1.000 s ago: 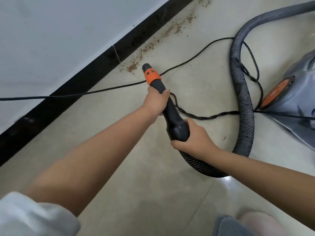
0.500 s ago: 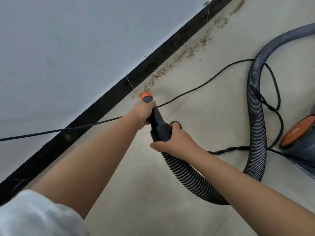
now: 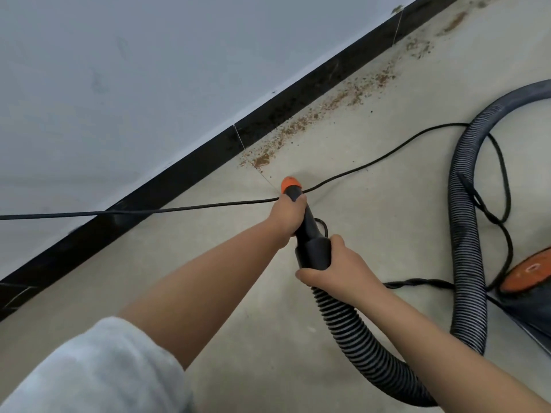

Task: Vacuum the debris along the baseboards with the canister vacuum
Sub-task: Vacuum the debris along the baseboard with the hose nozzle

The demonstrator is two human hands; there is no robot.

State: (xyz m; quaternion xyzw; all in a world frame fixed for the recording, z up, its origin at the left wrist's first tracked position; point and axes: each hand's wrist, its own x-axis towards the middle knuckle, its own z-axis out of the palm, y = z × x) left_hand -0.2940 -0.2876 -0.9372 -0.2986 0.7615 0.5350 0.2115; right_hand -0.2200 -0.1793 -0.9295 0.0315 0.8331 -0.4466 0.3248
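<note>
Brown crumbly debris (image 3: 301, 128) lay along the black baseboard (image 3: 190, 168), just beyond the nozzle.

The black orange-tipped vacuum nozzle (image 3: 301, 210) pointed at it, gripped by the left hand (image 3: 287, 217) near the tip and the right hand (image 3: 340, 268) at the ribbed grey hose (image 3: 357, 341) joint; the canister vacuum (image 3: 530, 281) sat at right on the floor (image 3: 238, 293).

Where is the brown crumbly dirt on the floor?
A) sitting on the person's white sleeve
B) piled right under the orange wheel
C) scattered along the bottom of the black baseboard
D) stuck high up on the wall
C: the brown debris lies in a strip on the floor right beside the black baseboard, just beyond the orange nozzle tip of the wand that both hands hold.
</note>
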